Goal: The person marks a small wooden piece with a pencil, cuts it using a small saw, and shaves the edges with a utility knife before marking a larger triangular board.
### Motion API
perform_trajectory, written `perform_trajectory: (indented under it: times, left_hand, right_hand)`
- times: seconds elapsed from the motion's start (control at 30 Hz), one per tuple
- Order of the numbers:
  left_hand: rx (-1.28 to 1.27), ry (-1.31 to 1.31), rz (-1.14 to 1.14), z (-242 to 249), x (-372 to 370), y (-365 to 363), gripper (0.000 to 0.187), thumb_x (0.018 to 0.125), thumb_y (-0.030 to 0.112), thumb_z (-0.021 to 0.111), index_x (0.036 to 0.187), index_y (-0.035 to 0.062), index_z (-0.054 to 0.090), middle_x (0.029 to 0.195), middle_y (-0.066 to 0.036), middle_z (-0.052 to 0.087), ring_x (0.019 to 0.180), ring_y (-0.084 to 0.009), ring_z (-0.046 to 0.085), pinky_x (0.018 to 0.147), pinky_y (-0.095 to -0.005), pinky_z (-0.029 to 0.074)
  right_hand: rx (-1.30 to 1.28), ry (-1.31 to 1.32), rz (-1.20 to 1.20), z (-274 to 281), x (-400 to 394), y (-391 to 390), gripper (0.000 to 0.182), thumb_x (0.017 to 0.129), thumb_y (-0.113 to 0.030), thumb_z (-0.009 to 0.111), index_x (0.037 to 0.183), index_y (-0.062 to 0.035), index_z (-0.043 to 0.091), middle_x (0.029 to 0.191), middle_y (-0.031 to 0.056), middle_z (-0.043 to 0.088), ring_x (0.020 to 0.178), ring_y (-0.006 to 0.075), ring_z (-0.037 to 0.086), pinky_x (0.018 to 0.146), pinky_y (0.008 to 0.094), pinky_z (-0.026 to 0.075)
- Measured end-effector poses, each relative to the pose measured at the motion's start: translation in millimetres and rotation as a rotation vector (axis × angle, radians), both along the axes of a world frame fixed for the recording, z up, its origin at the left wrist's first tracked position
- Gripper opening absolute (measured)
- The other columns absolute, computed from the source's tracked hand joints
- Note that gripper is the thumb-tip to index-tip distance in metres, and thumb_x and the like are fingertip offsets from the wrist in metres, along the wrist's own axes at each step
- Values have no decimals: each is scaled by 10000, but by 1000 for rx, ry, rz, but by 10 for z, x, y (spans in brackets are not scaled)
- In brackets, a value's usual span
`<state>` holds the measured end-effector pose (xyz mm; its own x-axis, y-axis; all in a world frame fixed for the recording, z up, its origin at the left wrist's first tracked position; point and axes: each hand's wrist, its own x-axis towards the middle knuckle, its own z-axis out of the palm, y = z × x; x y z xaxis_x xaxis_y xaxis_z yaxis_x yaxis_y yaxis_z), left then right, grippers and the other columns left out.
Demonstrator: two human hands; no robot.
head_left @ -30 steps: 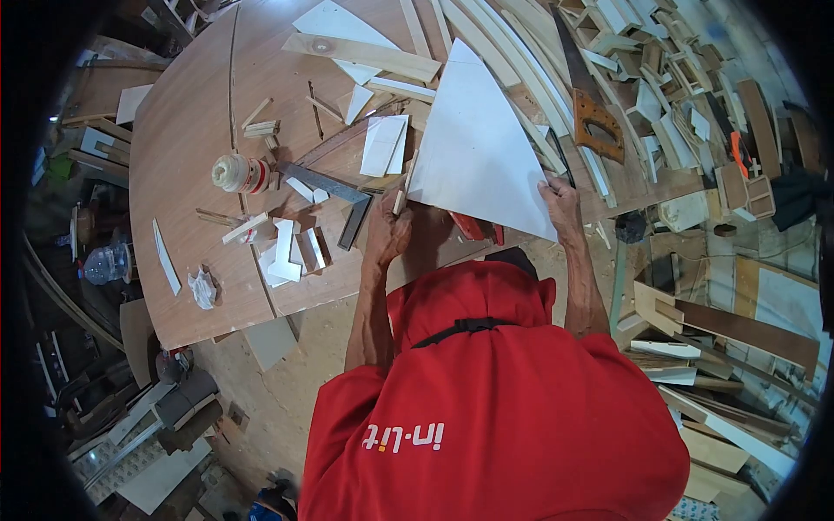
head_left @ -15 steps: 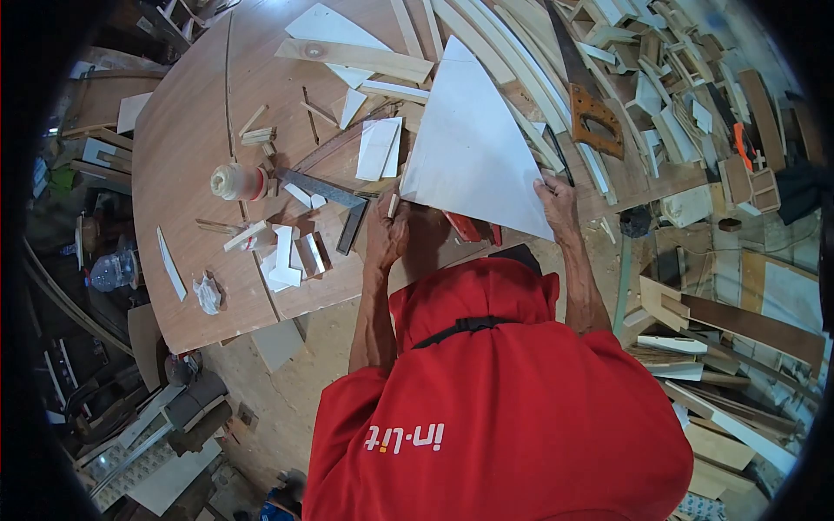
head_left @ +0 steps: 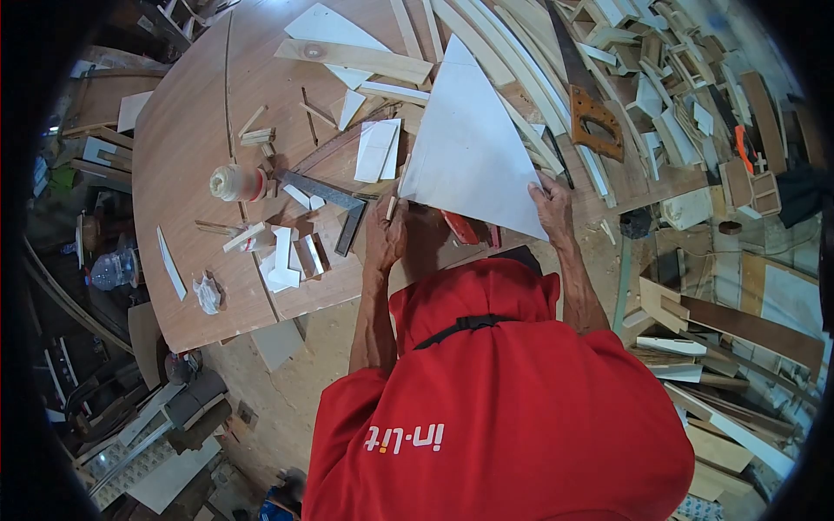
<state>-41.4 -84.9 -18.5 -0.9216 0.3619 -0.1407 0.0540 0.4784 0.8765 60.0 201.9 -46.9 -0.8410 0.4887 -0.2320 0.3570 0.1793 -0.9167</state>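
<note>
A large white triangular panel (head_left: 473,143) with a curved right edge is held above the table, its narrow tip pointing away. My left hand (head_left: 385,233) is closed at the panel's near left corner, and a small wooden stick (head_left: 393,207) shows at its fingers. At the near right corner, my right hand (head_left: 553,208) pinches the panel's edge. Beneath the near edge lies a red object (head_left: 460,227), partly covered, whose kind I cannot make out. A carpenter's square (head_left: 350,227) rests just left of my left hand.
The brown table (head_left: 187,130) bears a jar (head_left: 236,182), white offcuts (head_left: 379,149), a knotted board (head_left: 356,57) and a handsaw (head_left: 597,122) beside long curved strips (head_left: 521,61). Wood scraps (head_left: 678,113) are piled at the right. A red-clothed back (head_left: 504,408) fills the lower middle.
The panel's near right corner has shifted slightly left, and my right hand has moved with it. My left hand stays in nearly the same place.
</note>
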Motion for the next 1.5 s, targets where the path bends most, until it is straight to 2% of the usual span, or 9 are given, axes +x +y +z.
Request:
perform_trajectory:
  times: [0.2,0.4,0.57,0.63,0.87,0.93,1.03,1.33,1.5]
  left_hand:
    - [-13,-12,27,43,9,90,393,956,263,472,1241,2,544,1035,-242,634,945,-358,604,852,-411,448]
    - [-14,36,20,63,6,113,381,949,226,496,1257,5,532,953,-228,655,839,-283,631,756,-362,472]
    - [53,-10,58,-23,-9,79,339,930,165,499,1225,11,558,791,-150,636,674,-220,553,650,-351,452]
    - [66,-86,117,-158,-13,28,288,905,162,558,1126,-13,612,828,-39,635,705,-120,514,630,-276,428]
    - [51,-125,178,-24,10,92,254,881,186,602,993,-39,638,805,-43,617,711,-122,501,630,-284,423]
    - [128,23,161,-65,21,112,225,909,127,549,1063,-22,617,639,-48,510,591,-120,424,539,-308,375]
    - [68,-156,216,3,8,100,252,864,174,604,995,-40,628,775,-44,594,708,-128,497,643,-287,423]
    - [20,-223,124,-150,-41,-87,251,819,168,591,952,-44,618,731,-53,577,667,-133,487,603,-303,417]
    - [63,-42,97,-87,-5,8,268,837,108,530,1067,7,622,601,-17,465,543,-96,416,488,-292,347]
  right_hand:
    - [268,-37,-17,-145,-19,16,383,875,-129,554,1226,24,569,1110,160,643,1000,227,608,893,314,456]
    - [107,-66,-29,23,-20,29,367,867,-105,539,1212,11,588,1168,178,612,1054,228,587,932,311,439]
    - [144,-3,-21,-165,6,81,366,853,-104,531,1200,-9,598,1097,179,644,944,235,623,854,322,472]
    - [156,-21,-21,-92,-4,37,360,845,-110,525,1183,-17,607,1054,185,663,873,256,647,807,339,492]
    - [219,-41,-47,-54,-68,-22,352,862,-136,532,1184,-12,602,989,168,671,826,238,639,784,342,493]
    - [259,-41,-36,-71,-64,-16,354,864,-143,534,1187,-13,600,985,167,670,822,237,638,782,342,493]
    - [229,-124,-34,-15,-80,-29,361,862,-146,536,1193,-14,598,992,175,668,849,247,643,794,342,493]
    - [66,-39,-77,-97,-75,-14,390,835,-116,571,1206,4,587,1047,174,660,909,232,638,820,328,491]
    - [29,1,-73,-141,-72,6,407,841,-82,574,1235,18,569,1035,112,649,883,165,605,809,286,483]
